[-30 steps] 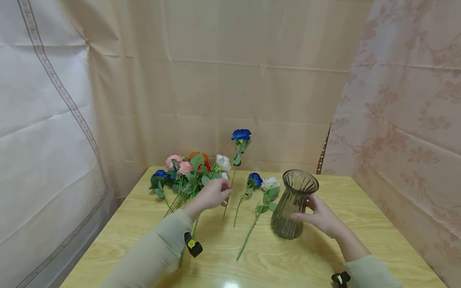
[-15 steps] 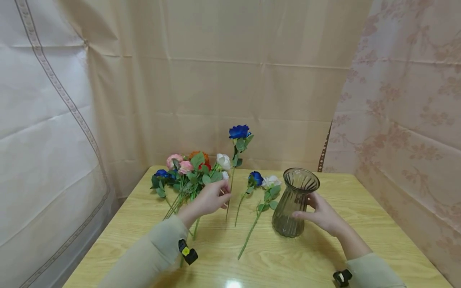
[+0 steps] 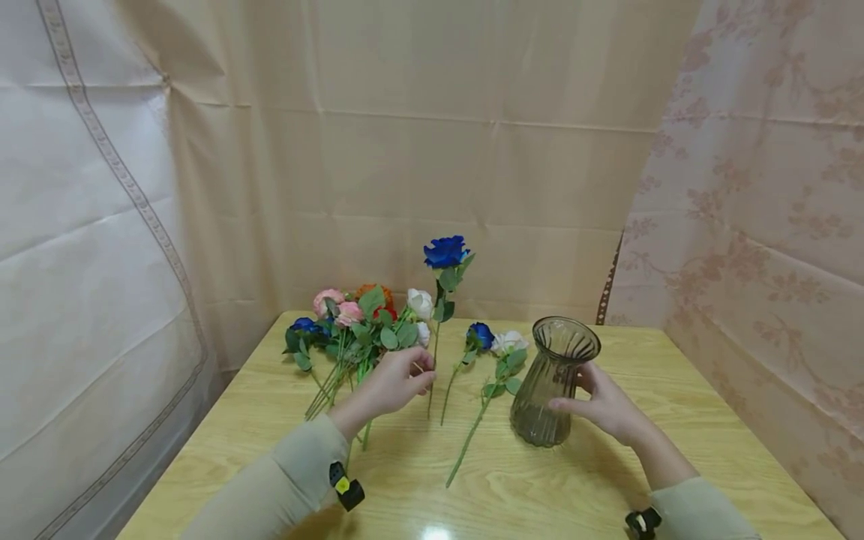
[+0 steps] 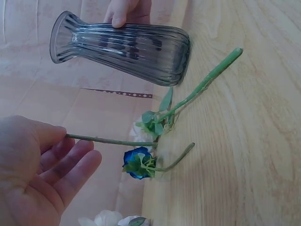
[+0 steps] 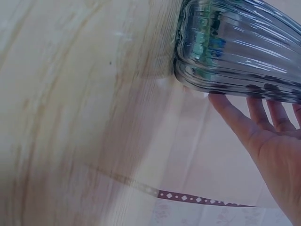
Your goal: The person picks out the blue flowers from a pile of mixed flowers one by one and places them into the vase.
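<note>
Just below the middle of the head view, the left hand (image 3: 388,386) pinches the stem of an upright blue flower (image 3: 445,253) between thumb and fingertip, its other fingers (image 4: 79,175) loosely bent. Right of centre, the right hand (image 3: 604,405) holds the side of a ribbed glass vase (image 3: 538,405), thumb in front, fingers spread behind. Between them, a second blue flower (image 3: 480,336) and a white flower (image 3: 508,343) lie on the surface (image 3: 405,480). Left of centre lies a pile of mixed flowers (image 3: 364,330).
</note>
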Tool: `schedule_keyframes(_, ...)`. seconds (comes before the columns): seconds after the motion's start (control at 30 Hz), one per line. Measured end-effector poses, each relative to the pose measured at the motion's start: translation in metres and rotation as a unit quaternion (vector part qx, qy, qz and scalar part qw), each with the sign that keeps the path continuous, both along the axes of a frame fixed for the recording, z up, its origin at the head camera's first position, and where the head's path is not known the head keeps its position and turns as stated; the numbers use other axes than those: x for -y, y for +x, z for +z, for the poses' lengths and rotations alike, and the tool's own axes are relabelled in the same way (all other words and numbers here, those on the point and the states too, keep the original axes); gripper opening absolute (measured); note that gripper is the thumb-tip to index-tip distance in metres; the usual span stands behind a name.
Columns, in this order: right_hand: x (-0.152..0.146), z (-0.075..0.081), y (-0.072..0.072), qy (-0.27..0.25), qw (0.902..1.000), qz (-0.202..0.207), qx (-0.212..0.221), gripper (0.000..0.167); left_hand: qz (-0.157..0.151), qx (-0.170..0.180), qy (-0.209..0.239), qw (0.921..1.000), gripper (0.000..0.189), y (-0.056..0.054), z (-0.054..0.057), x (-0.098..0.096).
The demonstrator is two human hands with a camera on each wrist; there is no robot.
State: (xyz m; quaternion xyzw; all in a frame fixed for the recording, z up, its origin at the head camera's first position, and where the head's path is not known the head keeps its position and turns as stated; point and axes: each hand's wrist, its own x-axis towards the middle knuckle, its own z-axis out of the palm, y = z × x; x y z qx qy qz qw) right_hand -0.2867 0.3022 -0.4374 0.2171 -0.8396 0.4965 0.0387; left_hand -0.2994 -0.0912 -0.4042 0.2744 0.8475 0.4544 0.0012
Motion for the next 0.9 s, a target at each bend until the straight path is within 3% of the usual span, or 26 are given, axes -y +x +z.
schedule_keyframes(0.27, 0.0, 0.003, 0.0, 0.003, 1.0, 0.001, -0.004, 0.09, 0.002, -0.039, -0.021, 0.999, 0.008, 0.001, -0.001, -0.002)
schedule_keyframes(0.53, -0.014, 0.025, 0.012, -0.012, 0.9999, -0.006, 0.006, 0.089, 0.003, -0.046, -0.018, 0.9988, 0.006, 0.0, -0.005, -0.003)
schedule_keyframes(0.73, -0.023, 0.051, 0.024, 0.013, 0.9962, -0.048, -0.071, 0.091, 0.004, -0.067, -0.012, 0.9977, 0.004, -0.002, -0.008, -0.003)
schedule_keyframes(0.9, -0.021, 0.074, 0.033, 0.009, 0.9846, -0.066, -0.162, 0.089, 0.01, -0.1, -0.011, 0.9949, 0.004, -0.001, -0.01, -0.001)
